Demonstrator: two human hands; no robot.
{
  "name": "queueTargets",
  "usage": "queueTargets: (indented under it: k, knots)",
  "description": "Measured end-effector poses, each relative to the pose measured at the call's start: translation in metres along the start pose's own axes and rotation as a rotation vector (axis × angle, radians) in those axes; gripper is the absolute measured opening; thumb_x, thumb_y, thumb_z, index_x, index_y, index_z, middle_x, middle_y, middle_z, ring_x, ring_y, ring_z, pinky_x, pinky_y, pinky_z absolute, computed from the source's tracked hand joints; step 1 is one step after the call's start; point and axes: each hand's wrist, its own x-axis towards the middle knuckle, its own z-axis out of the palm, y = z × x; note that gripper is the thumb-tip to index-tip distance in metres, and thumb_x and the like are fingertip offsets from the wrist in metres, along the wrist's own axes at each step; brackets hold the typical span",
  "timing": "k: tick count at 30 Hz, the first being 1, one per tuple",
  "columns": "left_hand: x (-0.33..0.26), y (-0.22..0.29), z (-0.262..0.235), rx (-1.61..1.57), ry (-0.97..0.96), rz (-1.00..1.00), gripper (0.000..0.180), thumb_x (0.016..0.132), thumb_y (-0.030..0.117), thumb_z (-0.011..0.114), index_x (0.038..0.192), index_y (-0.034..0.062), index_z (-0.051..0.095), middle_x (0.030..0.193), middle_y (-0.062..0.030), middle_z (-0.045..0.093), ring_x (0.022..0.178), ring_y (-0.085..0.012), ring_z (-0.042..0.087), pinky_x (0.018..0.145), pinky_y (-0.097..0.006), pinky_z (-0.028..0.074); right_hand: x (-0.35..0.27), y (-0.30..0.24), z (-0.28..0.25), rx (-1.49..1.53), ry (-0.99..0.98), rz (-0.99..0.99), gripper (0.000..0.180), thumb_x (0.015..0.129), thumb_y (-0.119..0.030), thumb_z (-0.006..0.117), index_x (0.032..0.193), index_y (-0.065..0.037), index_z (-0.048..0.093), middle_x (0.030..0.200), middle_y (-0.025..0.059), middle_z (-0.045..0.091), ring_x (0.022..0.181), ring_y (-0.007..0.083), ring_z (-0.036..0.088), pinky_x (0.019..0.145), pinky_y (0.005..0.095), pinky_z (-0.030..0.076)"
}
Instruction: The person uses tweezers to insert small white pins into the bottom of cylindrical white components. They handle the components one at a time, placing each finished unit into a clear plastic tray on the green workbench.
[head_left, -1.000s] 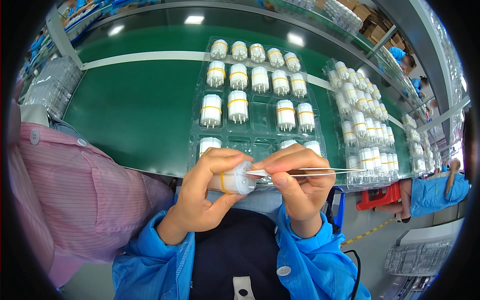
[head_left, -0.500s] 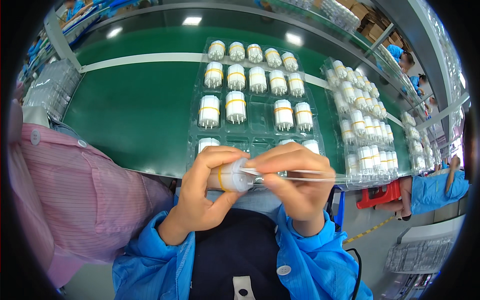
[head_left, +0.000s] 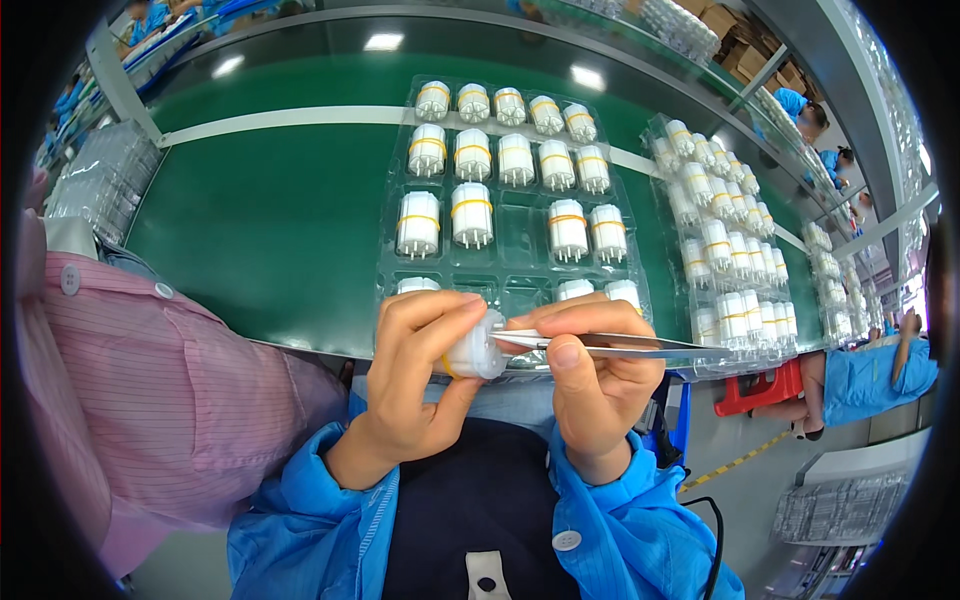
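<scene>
My left hand [head_left: 412, 375] is wrapped round a white cylindrical part [head_left: 480, 350] with a yellow band, its round end turned to the right. In my right hand [head_left: 600, 385] is a pair of metal tweezers [head_left: 650, 347], pinched between thumb and fingers. Their tips touch or nearly touch the cylinder's end face; exact contact is too small to tell. Just beyond my hands lies a clear plastic tray [head_left: 390, 262] of upright white cylinders [head_left: 471, 212], most with yellow bands and pins at the lower end. A pocket [head_left: 517, 228] in its third row holds no cylinder.
More trays of white cylinders [head_left: 738, 250] stand to the right on the green bench [head_left: 260, 200]. Stacked clear trays [head_left: 105, 180] sit at the far left. A person in a pink striped coat [head_left: 170, 370] is close on my left. A red stool [head_left: 750, 390] stands at right.
The tweezers have turned, showing their broad side, and their blur has gone. My left hand has tilted the cylinder and covers more of its yellow band.
</scene>
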Motion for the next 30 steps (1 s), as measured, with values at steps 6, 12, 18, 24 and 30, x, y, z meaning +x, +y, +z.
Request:
queueTargets:
  k: [6,12,18,24,30]
  knots:
    - [-0.001,-0.001,0.000,0.033,0.007,0.027,0.063,0.062,-0.006,0.074,0.123,-0.0020,0.058,0.116,-0.0186,0.059,0.099,-0.0333,0.057,0.085,-0.040,0.046,0.000,0.003,0.000,0.007,-0.015,0.001,0.011,0.091,0.002,0.063,0.099,0.007,0.064,0.096,0.0190,0.068,0.087,0.0201,0.067,0.076,0.0298,0.054]
    - [0.002,-0.003,-0.001,0.072,-0.002,0.068,0.066,0.059,-0.007,0.074,0.123,-0.0017,0.058,0.116,-0.0185,0.059,0.099,-0.0334,0.056,0.085,-0.041,0.046,0.001,0.003,0.001,0.086,-0.003,0.038,0.012,0.092,0.001,0.061,0.102,0.008,0.062,0.098,0.0188,0.068,0.087,0.0193,0.067,0.078,0.0298,0.054]
    - [0.003,-0.003,-0.002,0.098,-0.014,0.075,0.064,0.060,-0.006,0.074,0.122,-0.0025,0.058,0.115,-0.0187,0.059,0.100,-0.0334,0.057,0.086,-0.041,0.046,0.004,0.004,0.003,-0.048,-0.004,0.027,0.012,0.094,-0.006,0.057,0.097,0.006,0.057,0.088,0.0229,0.066,0.076,0.0256,0.068,0.073,0.0378,0.059]
    - [0.002,-0.004,-0.004,0.096,-0.023,0.058,0.062,0.062,-0.004,0.074,0.121,-0.0028,0.058,0.116,-0.0186,0.059,0.099,-0.0336,0.057,0.086,-0.041,0.046,0.001,0.011,-0.002,0.135,-0.023,0.018,0.011,0.093,0.001,0.061,0.101,0.008,0.061,0.099,0.0192,0.067,0.088,0.0195,0.067,0.079,0.0305,0.055]
    - [0.004,-0.006,0.000,0.098,-0.033,0.089,0.060,0.063,-0.005,0.073,0.121,-0.0030,0.058,0.116,-0.0192,0.059,0.099,-0.0340,0.057,0.086,-0.042,0.047,-0.002,0.011,-0.004,0.084,0.006,0.004,0.011,0.093,0.002,0.061,0.102,0.008,0.061,0.099,0.0194,0.068,0.090,0.0204,0.068,0.082,0.0314,0.056]
